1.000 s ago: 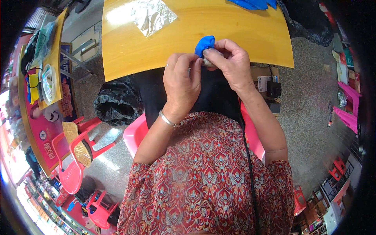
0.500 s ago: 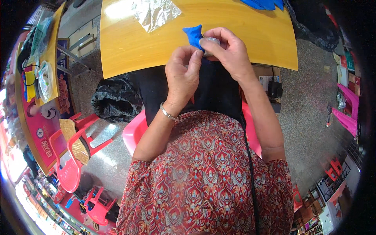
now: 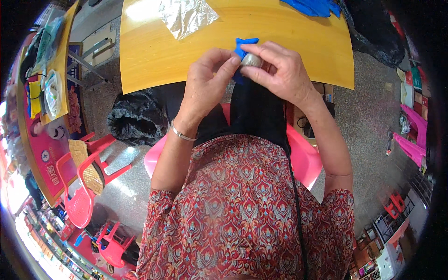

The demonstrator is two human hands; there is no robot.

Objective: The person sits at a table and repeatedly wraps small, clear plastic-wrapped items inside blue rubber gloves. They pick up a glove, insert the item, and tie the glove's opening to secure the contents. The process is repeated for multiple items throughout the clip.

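Note:
Over the table's near edge, my two hands meet at a small, soft-looking blue piece with pointed corners. My left hand pinches its left edge between thumb and fingertips. My right hand curls around a rounded silvery-grey object, whose kind I cannot make out. The right fingertips also touch the blue piece, part of which hangs below the hands. Fingers hide where the blue piece and the silvery object meet.
A crumpled clear plastic bag lies on the yellow table. More blue pieces sit at its far right. A black plastic bag stands on the floor at left, near a red chair; another black bag hangs at right.
Both hands have drawn slightly nearer and turned. The blue piece has tipped to the right, and more of the silvery object shows between the right fingers.

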